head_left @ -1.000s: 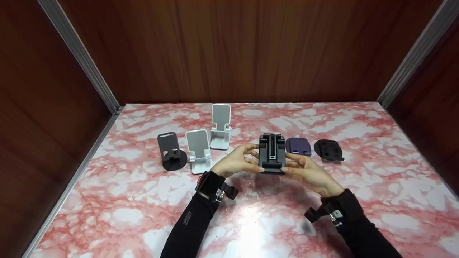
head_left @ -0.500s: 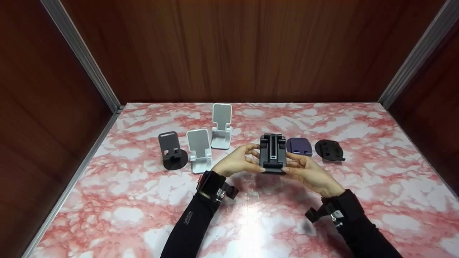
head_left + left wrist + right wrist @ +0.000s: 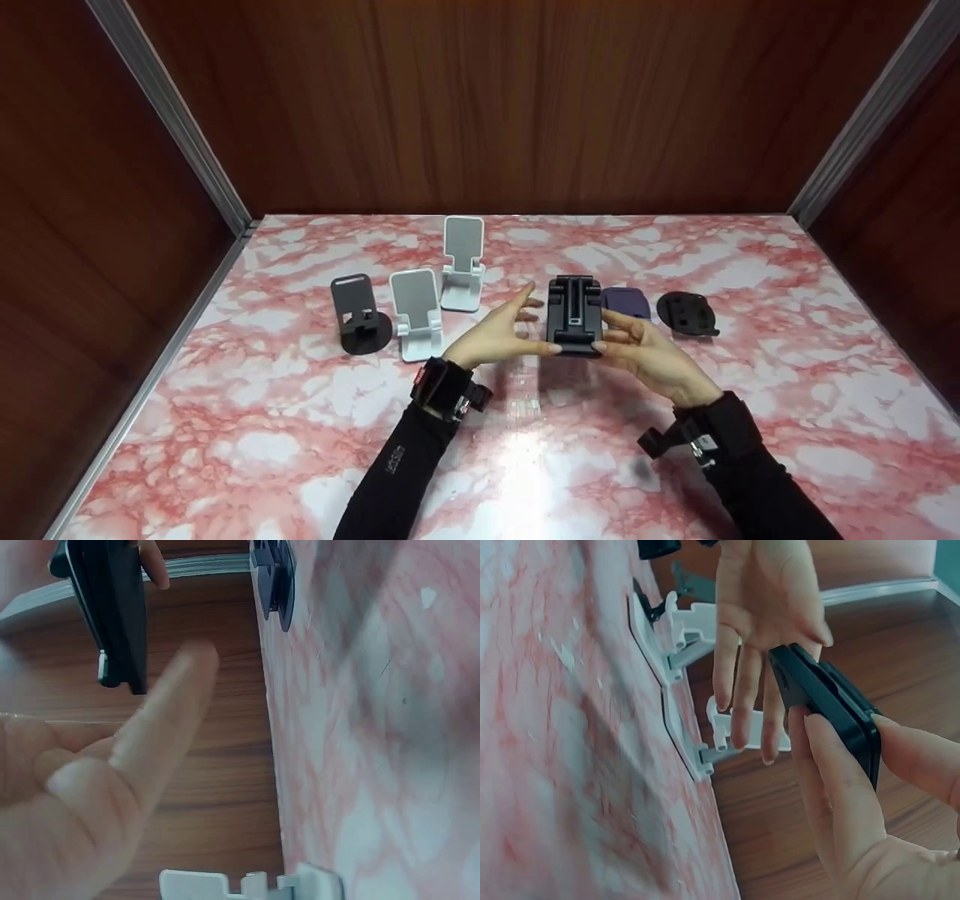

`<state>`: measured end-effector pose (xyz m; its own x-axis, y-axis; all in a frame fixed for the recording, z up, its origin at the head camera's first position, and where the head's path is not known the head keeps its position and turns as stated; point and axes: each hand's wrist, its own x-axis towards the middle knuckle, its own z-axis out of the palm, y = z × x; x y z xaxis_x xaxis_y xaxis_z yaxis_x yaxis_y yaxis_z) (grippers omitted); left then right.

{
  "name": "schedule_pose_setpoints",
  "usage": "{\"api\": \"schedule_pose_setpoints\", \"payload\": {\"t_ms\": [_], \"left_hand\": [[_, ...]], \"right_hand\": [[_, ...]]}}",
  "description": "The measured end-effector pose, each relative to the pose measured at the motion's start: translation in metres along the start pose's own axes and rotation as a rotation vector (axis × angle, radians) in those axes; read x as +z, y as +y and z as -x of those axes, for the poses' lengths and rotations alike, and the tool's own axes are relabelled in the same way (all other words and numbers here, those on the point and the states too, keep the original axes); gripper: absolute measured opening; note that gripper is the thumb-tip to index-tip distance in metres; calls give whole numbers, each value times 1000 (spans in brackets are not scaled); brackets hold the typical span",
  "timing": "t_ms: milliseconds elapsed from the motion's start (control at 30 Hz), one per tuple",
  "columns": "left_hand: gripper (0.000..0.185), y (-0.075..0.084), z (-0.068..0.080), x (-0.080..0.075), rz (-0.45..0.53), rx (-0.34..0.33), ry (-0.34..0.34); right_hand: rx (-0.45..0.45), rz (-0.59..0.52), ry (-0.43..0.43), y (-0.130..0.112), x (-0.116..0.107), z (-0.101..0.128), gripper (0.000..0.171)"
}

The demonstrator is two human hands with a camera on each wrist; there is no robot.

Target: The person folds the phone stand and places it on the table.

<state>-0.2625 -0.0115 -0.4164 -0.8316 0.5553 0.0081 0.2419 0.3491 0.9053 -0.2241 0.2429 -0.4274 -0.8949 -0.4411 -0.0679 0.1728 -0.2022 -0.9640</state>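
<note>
Black phone stand held upright above the table, near centre. Right hand clamped on its lower edge from 4 o'clock. Left hand at 9 o'clock, fingers spread straight, thumb touching its base.

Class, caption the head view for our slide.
Both hands hold a black stand above a marble table.

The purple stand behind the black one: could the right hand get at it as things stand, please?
Probably not directly: the right hand grips the black stand, which sits in front of the purple stand.
</note>
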Motion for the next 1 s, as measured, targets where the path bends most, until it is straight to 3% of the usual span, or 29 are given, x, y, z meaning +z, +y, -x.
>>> {"api": "schedule_pose_setpoints", "payload": {"t_ms": [167,533,767,1000], "left_hand": [[116,8,4,2,-256,-6,27],[122,3,6,6,-643,30,63],[119,-2,7,3,-727,-24,79],[117,-6,8,1,-765,-32,87]], "right_hand": [[-18,54,54,-1,0,-4,77],[17,291,126,-6,-6,-23,78],[44,340,155,-4,-6,-36,78],[44,366,171,0,-7,-49,76]]}}
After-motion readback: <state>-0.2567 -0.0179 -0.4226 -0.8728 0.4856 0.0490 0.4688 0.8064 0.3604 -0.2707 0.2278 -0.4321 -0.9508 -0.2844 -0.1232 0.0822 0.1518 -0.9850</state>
